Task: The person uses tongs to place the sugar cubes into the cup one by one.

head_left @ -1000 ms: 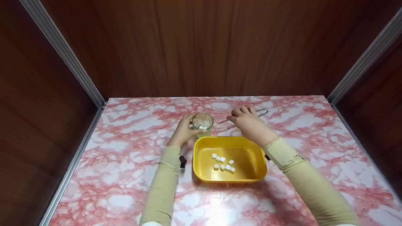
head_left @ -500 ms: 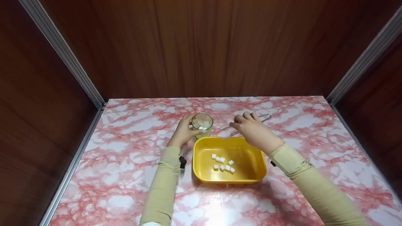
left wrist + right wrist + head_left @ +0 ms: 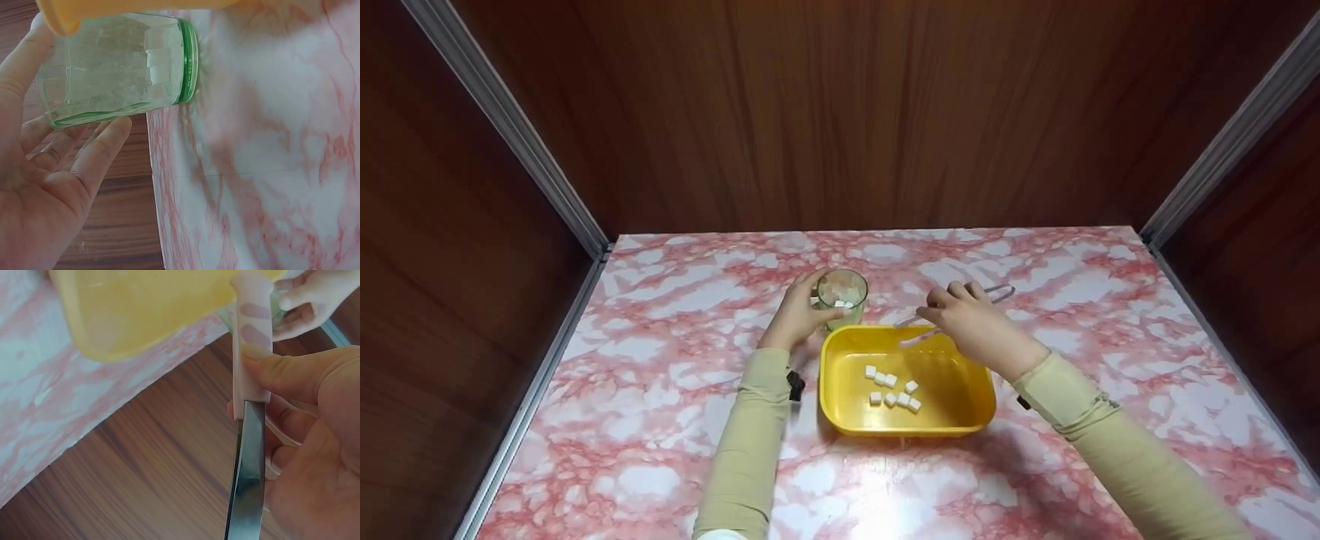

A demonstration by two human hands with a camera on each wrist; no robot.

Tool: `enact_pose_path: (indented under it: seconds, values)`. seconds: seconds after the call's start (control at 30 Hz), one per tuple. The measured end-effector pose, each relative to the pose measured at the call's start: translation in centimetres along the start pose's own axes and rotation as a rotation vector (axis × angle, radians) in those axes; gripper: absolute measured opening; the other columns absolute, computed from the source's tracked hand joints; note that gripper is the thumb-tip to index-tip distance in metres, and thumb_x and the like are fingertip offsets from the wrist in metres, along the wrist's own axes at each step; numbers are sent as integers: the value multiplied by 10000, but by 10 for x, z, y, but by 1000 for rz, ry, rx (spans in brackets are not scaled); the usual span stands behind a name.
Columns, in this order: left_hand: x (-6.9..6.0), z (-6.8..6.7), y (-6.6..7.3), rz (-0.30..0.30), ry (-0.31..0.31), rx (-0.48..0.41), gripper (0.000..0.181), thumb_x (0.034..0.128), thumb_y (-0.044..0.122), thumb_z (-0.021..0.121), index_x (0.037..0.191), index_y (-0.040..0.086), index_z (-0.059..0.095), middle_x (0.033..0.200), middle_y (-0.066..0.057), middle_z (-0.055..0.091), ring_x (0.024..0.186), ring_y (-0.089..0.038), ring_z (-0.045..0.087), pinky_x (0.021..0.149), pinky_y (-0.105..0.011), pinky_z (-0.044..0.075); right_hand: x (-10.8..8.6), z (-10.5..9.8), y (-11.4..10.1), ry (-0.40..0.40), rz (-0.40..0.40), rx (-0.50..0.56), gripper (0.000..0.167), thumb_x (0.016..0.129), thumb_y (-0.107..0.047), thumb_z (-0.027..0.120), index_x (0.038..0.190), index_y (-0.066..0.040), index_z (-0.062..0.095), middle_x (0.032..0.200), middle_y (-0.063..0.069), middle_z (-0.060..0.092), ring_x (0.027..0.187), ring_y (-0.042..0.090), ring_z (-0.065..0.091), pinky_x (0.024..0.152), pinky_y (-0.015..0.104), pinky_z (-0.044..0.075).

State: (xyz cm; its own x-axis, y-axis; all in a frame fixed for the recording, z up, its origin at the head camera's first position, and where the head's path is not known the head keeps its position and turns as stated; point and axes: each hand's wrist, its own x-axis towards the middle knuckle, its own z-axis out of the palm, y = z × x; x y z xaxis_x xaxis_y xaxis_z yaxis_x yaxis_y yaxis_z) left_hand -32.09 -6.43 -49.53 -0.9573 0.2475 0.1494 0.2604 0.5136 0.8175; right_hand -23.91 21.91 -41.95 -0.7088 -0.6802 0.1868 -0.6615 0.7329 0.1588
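The left hand curls round a greenish glass with white cubes in it; in the left wrist view the fingers and thumb hold the glass on both sides. Metal tongs with pink tips are pinched in the right hand, their tips over the far edge of the yellow container. Thumb and fingers press the tongs' pink part in the right wrist view. Several white cubes lie on the container's floor.
The container stands on a pink and white marbled table, just nearer than the glass. Brown wood-grain panels with grey metal corner posts enclose the table at the back and both sides.
My right hand and the tongs have moved nearer and slightly right, bringing the tips from beyond the container to over its far edge. The left hand and the glass have stayed in place.
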Motion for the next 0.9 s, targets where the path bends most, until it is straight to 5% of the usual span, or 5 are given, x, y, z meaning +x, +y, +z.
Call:
enact_pose_path:
  seconds: [0.6, 0.9]
  values:
    - [0, 0, -1, 21, 12, 3, 790, 743, 253, 839, 1423, 131, 456, 1443, -138, 409, 1305, -279, 371, 1081, -403, 324, -22, 18, -2, -1, -34, 17, 344, 770, 71, 737, 1061, -111, 726, 992, 78, 595, 942, 323, 504, 848, 514, 398]
    - [0, 0, 0, -7, 9, 6, 806, 746, 268, 836, 1434, 131, 440, 1488, -146, 353, 1370, -306, 284, 1118, -443, 250, -27, 22, -7, -37, -50, 11, 375, 759, 86, 732, 1071, -121, 711, 1034, 78, 594, 962, 308, 497, 841, 490, 403]
